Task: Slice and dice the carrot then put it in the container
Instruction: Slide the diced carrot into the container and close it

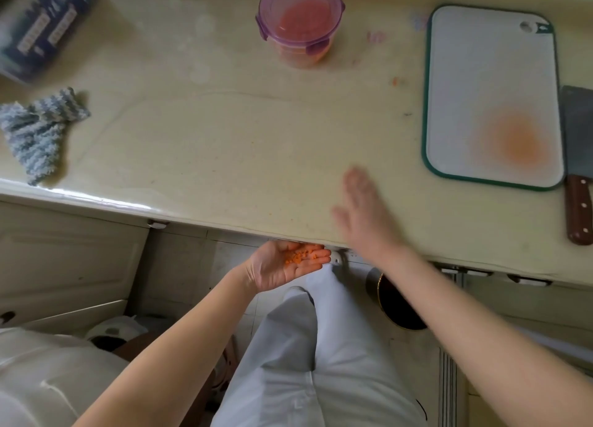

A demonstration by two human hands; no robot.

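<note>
Carrot bits (300, 257), diced small and bright orange, lie in a little heap on the upturned palm of the left hand (276, 272), low in the middle of the frame. That hand is held just under the front edge of the pale countertop (224, 157). Its fingers are loosely cupped to carry the pieces rather than closed around them. The right hand (365, 211) is spread flat, palm down, over the counter near its front edge, just above and to the right of the left hand. Its fingers are straight and hold nothing, and it is blurred, so whether it touches the surface cannot be told. At the top centre of the frame stands the round container (300, 22) with a purple clip lid, orange showing through it. A white cutting board (491, 73) with a green rim lies at the right, bearing an orange stain on its lower half. A cleaver (579, 157) with a brown handle rests just beside the board's right edge. A grey-blue striped cloth (38, 128) lies crumpled at the left, with a dark blue box (41, 25) in the upper left corner.
</note>
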